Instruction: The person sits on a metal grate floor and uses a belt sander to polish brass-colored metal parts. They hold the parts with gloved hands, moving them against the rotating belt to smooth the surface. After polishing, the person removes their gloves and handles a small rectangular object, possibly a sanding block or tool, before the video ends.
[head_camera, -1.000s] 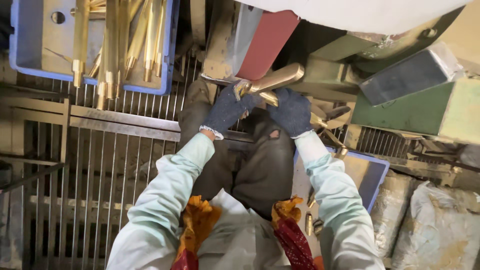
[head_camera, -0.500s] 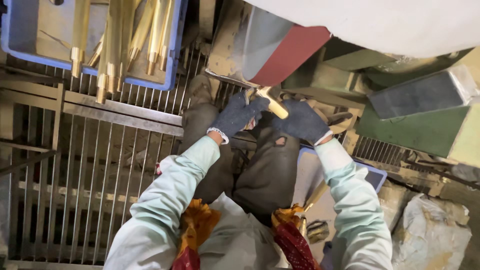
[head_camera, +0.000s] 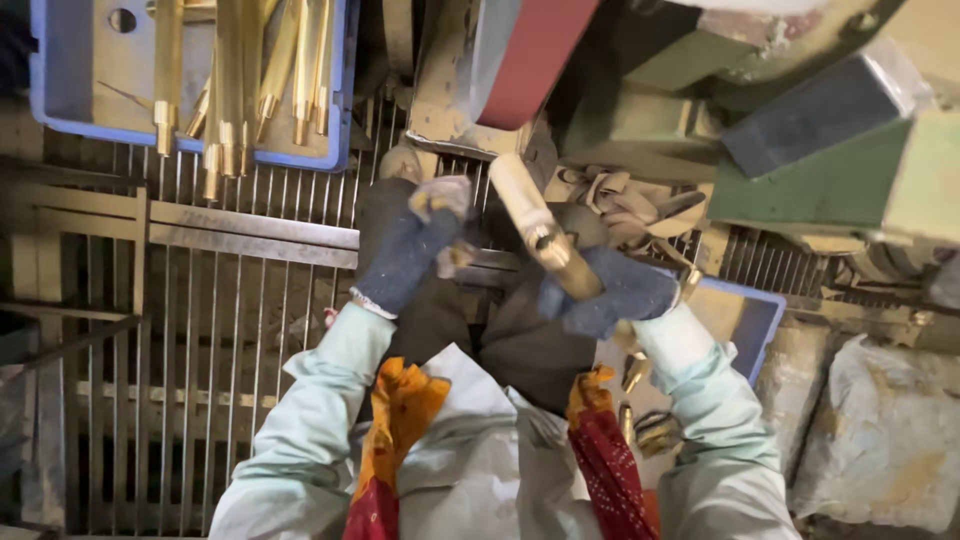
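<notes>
The right hand, in a dark glove, has its fingers closed around the lower end of a brass rod. The rod's long axis slants up and left, its pale upper end pointing at the red sanding belt. The left hand, also gloved, is raised beside it, fingers curled loosely and holding nothing that can be made out.

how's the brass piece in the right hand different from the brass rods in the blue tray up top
The brass piece is a single part gripped in the gloved right hand, tilted up toward the red sanding belt; the brass rods are many, lying loose and roughly parallel in the blue tray, untouched. The held piece looks thicker, with a pale rounded end; the rods look slimmer, with stepped ends. Both are a yellow brass colour.
</notes>
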